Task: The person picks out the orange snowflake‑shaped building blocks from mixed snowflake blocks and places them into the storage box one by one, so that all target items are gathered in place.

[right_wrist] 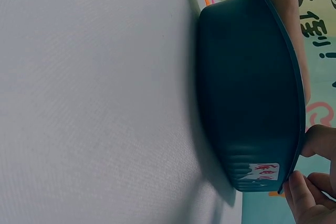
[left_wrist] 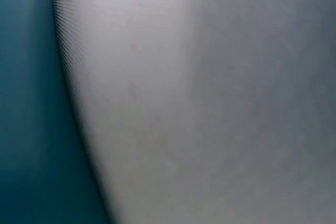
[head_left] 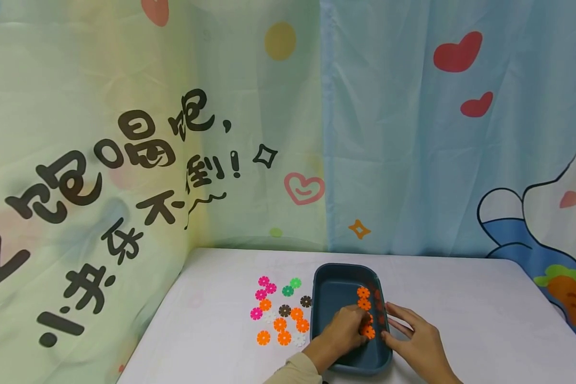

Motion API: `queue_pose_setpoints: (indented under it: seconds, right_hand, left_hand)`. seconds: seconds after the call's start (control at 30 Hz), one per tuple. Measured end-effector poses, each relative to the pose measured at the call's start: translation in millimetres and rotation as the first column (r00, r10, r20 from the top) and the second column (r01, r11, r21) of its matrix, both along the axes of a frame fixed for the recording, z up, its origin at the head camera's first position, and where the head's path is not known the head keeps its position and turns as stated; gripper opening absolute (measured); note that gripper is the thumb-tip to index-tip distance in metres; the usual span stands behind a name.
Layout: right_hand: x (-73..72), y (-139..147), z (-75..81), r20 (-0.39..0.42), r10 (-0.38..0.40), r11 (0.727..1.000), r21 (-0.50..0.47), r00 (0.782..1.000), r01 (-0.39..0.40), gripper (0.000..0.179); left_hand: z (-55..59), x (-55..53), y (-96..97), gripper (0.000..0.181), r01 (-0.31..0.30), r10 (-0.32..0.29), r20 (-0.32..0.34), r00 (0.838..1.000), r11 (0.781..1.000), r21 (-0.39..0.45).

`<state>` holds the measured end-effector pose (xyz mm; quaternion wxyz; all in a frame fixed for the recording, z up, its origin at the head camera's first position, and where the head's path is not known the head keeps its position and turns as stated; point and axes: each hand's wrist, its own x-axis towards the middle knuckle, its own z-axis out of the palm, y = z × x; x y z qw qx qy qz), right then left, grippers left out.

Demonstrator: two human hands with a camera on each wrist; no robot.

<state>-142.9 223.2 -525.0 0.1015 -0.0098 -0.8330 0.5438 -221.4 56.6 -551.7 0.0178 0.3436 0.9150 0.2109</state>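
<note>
With left hand (head_left: 348,328) inside the blue tray (head_left: 333,288) at lower centre, hold impossible to tell, and right hand (head_left: 420,341) loosely spread against the rim (right_wrist: 299,87): orange discs (head_left: 364,304) at the tray's right, probably light and stiff, best pinched by their edges.

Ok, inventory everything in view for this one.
Tray: one, dark blue, on table.
Discs inside: at least four, orange, tray's right side.
Loose orange discs: six, orange, tray's left.
Pink discs: four, pink, tray's left.
Green discs: two, green, tray's left.
Brown discs: two, brown, tray's left.
White discs: at least two, white, tray's left.
Sticker: one, white, tray's outside.
Table: one, white, beneath.
Backdrop: one, yellow and blue, behind.
Sleeve: one, beige, left arm.
Left hand: one, inside tray.
Right hand: one, tray's right rim.
</note>
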Motion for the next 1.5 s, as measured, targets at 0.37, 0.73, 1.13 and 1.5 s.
queue_pose_setpoints:
  seconds: [0.37,0.73,1.13,1.5]
  right_hand:
    - [-1.1,0,0.1,-0.011,0.008,1.0,0.004,1.0,-0.008,0.065]
    - [0.5,0,-1.2,0.008,0.009,1.0,-0.016,1.0,-0.009,0.065]
    - [-1.6,-3,1.8,0.081,-0.007,1.0,-0.013,0.997,0.008,0.067]
    - [-1.6,-2,1.9,0.093,-0.005,1.0,-0.015,0.996,0.006,0.067]
  left_hand:
    - [1.2,0.0,-1.7,0.037,0.014,-0.014,-0.031,0.999,1.0,0.012]
    - [15.7,-6.0,-20.3,0.034,-0.016,0.017,-0.005,1.0,0.984,0.18]
    - [42.8,-14.4,-65.9,0.036,-0.097,0.086,0.051,0.995,0.951,0.293]
    - [48.3,-21.1,-124.8,0.033,-0.171,0.167,0.047,0.985,0.891,0.421]
